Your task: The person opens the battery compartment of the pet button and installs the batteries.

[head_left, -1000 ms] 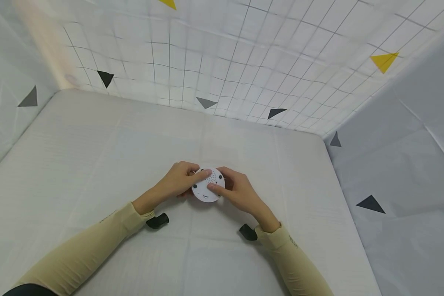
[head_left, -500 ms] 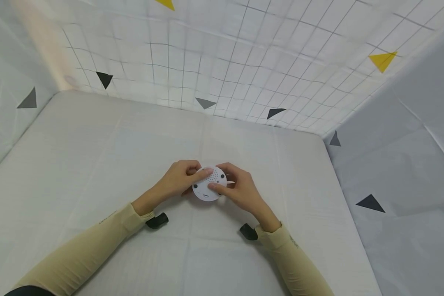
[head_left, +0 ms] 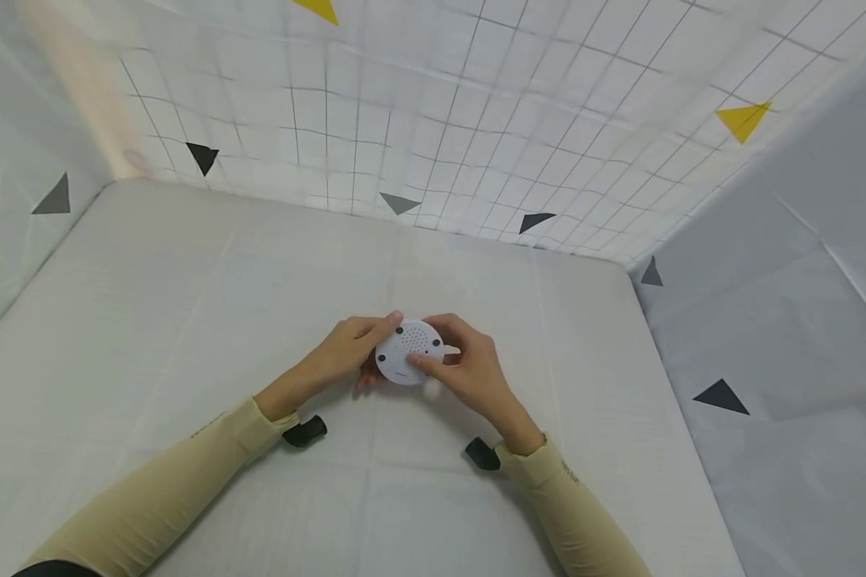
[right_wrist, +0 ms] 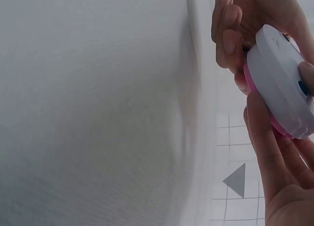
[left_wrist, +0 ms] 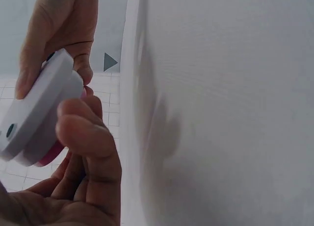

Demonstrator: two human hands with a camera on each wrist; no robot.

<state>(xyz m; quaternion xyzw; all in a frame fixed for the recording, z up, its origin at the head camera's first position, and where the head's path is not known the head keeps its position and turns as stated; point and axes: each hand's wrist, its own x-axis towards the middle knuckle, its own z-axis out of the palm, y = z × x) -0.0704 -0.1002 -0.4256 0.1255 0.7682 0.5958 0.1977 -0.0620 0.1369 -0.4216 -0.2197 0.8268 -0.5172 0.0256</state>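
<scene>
A round white device (head_left: 413,362) with a cluster of small holes and black round feet is held above the white surface, its perforated side toward the head camera. Pink shows on its opposite side in both wrist views. My right hand (head_left: 474,361) grips its right edge, thumb on the perforated face and fingers behind. At the left edge, my left hand (head_left: 346,349) holds it with the thumb along the rim; its curled fingers (left_wrist: 86,133) lie by the pink side in the left wrist view. A small white pointed piece (head_left: 451,349) sticks out at the right.
A white-covered table (head_left: 296,264) spreads under both arms. Behind it hangs a white gridded sheet (head_left: 375,120) with dark and yellow triangles. Grey-white sheets stand at the left and right (head_left: 765,320). Black wrist mounts (head_left: 305,431) poke out from the sleeves.
My left thumb has slid from the middle of the perforated face to its upper left rim. The device has shifted slightly up and right, and the white pointed piece has come into sight.
</scene>
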